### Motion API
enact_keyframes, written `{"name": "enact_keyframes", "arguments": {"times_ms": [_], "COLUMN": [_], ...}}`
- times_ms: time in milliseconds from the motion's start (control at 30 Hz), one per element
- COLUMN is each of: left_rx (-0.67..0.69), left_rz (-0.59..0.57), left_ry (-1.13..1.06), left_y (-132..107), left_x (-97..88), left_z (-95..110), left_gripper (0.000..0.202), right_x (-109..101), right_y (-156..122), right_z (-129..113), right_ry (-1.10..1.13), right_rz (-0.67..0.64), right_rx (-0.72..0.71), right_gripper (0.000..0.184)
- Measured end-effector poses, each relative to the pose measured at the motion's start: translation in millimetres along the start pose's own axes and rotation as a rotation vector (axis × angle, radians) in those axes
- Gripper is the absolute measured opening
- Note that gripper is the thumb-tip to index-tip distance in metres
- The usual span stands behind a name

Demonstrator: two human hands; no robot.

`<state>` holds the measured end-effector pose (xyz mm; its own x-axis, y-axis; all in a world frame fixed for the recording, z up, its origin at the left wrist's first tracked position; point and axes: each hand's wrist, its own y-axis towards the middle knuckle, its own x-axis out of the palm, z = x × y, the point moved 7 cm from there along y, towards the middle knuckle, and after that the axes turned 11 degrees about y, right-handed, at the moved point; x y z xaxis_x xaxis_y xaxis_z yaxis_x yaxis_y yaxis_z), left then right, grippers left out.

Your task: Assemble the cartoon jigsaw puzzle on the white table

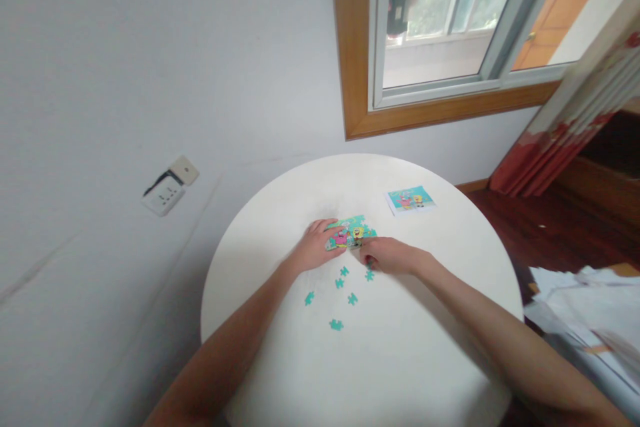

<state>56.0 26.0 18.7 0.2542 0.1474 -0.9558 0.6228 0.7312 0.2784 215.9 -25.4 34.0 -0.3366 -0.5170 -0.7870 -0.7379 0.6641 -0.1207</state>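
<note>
A partly built cartoon jigsaw puzzle (353, 230) lies near the middle of a round white table (425, 347). My left hand (317, 245) rests on the puzzle's left edge, fingers curled flat against it. My right hand (387, 255) presses its fingertips at the puzzle's lower right edge, fingers pinched together; what they hold is too small to name. Several loose teal puzzle pieces (336, 324) lie scattered on the table just in front of both hands.
A small picture card (411, 199) showing the same cartoon lies on the table's far right. A wall socket (164, 195) is on the left wall. A window, a red-patterned curtain (575, 127) and papers (585, 300) stand to the right.
</note>
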Motion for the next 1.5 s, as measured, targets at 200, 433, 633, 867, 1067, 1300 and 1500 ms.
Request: {"name": "enact_keyframes", "arguments": {"times_ms": [200, 433, 633, 867, 1067, 1300, 1500], "left_rx": [0.005, 0.003, 0.007, 0.082, 0.097, 0.09, 0.09], "left_rz": [0.004, 0.004, -0.006, -0.071, -0.081, -0.079, -0.088], "left_ry": [-0.006, -0.011, -0.012, -0.019, -0.029, -0.037, -0.036], "left_y": [0.2, 0.1, 0.6, 0.2, 0.0, -0.4, 0.2], "left_x": [0.1, -1.0, -1.9, -1.9, -0.5, -1.8, -3.3], "left_z": [0.2, 0.8, 1.5, 15.9, 20.7, 20.6, 22.1], "left_gripper": [0.055, 0.055, 0.055, 0.055, 0.056, 0.055, 0.055], "right_x": [0.2, 1.1, -29.8, -52.5, -46.8, -48.6, -48.4], "right_y": [-0.7, 0.0, 1.8, -3.1, 0.8, 7.2, 7.4], "right_z": [-0.4, -3.4, 23.9, 96.5, 115.6, 109.2, 104.7], "right_ry": [-0.06, -0.043, 0.336, 0.525, 0.417, 0.274, 0.139], "right_rz": [-0.019, 0.008, 0.277, 0.694, 0.77, 0.678, 0.627], "right_rx": [0.089, 0.07, -0.05, 0.138, 0.213, 0.258, 0.336], "right_gripper": [0.017, 0.018, 0.016, 0.022, 0.014, 0.018, 0.017]}}
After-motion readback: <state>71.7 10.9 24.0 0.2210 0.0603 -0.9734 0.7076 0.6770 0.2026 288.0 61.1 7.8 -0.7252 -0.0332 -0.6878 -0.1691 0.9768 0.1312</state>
